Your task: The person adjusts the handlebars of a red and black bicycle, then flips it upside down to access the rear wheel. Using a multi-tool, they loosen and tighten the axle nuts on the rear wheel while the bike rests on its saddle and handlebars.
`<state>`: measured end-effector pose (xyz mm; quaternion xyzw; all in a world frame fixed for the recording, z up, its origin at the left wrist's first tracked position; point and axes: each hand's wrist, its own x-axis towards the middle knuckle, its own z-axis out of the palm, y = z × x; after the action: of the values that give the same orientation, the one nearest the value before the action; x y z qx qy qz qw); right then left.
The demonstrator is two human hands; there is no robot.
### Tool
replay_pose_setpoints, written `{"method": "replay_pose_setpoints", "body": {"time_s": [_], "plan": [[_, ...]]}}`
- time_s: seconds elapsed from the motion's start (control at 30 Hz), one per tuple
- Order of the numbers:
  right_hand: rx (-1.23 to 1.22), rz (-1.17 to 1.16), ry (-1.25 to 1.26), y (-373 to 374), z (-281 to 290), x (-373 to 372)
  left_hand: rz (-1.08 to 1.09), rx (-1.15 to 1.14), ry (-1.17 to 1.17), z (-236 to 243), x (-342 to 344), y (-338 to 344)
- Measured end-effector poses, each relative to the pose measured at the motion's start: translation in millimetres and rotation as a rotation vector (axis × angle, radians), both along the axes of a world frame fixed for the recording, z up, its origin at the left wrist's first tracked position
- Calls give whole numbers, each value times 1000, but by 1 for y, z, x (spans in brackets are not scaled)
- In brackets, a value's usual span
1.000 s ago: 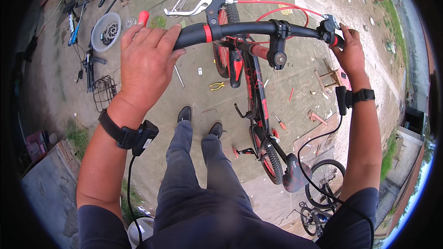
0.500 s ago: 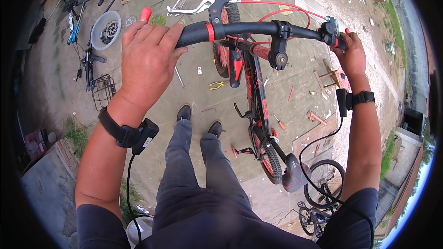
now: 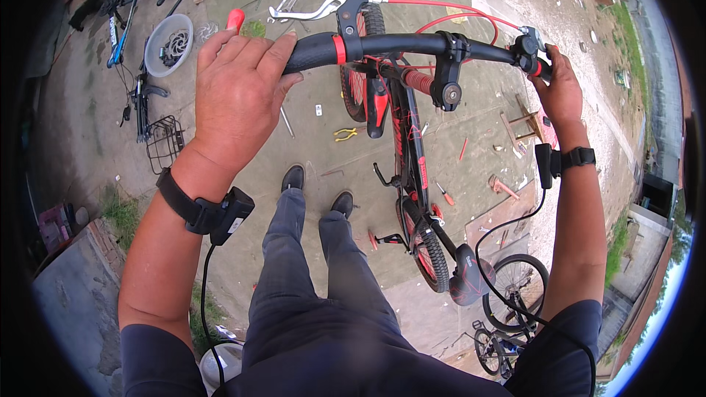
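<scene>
A small black and red bicycle stands upright to the right of my legs, its handlebar [image 3: 412, 45] crossing in front of me. My left hand [image 3: 237, 106] is closed round the outer end of the black left grip [image 3: 312, 52], whose red end sticks out past the fingers. My right hand [image 3: 562, 95] holds the right grip [image 3: 543, 70], with a finger stretched up beside the brake lever mount; the lever itself is mostly hidden. The silver left brake lever [image 3: 312, 9] is untouched. A red cable [image 3: 448, 6] arches forward from it. The stem [image 3: 446, 77] and black saddle [image 3: 469, 278] show below.
Yellow-handled pliers [image 3: 345, 134], a screwdriver [image 3: 445, 193], and a hammer [image 3: 503, 188] lie on the ground. At left are a white bowl of metal parts [image 3: 151, 59], a wire basket [image 3: 163, 148] and bike frames. Another bicycle [image 3: 515, 301] stands at lower right.
The handlebar has shifted very slightly to the right. A right-hand finger has lifted toward the brake lever mount, and the red tip seen there before is now hidden.
</scene>
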<state>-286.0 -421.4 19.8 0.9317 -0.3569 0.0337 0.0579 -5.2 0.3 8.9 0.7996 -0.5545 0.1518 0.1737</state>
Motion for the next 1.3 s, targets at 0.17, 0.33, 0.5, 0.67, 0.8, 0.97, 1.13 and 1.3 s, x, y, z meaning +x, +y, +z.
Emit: {"method": "replay_pose_setpoints", "body": {"time_s": [0.17, 0.33, 0.5, 0.67, 0.8, 0.97, 1.13, 1.3], "plan": [[0, 1, 32, -2, -1, 2, 1, 9, 11, 1, 0, 0], [-21, 12, 49, 1, 4, 5, 2, 17, 22, 2, 0, 1], [42, 32, 10, -4, 3, 1, 8, 25, 25, 3, -1, -1], [69, -13, 1, -1, 4, 3, 9, 14, 15, 3, -1, 0], [39, 20, -22, -1, 3, -2, -4, 47, 27, 2, 1, 1], [-15, 5, -44, 7, 0, -5, -27, 4, 4, 10, 4, -11], [29, -31, -64, 8, 0, -5, -47, 44, -62, 10, 18, -35], [22, -34, -51, 7, -2, -10, -63, 177, -84, 8, 24, -38]]}}
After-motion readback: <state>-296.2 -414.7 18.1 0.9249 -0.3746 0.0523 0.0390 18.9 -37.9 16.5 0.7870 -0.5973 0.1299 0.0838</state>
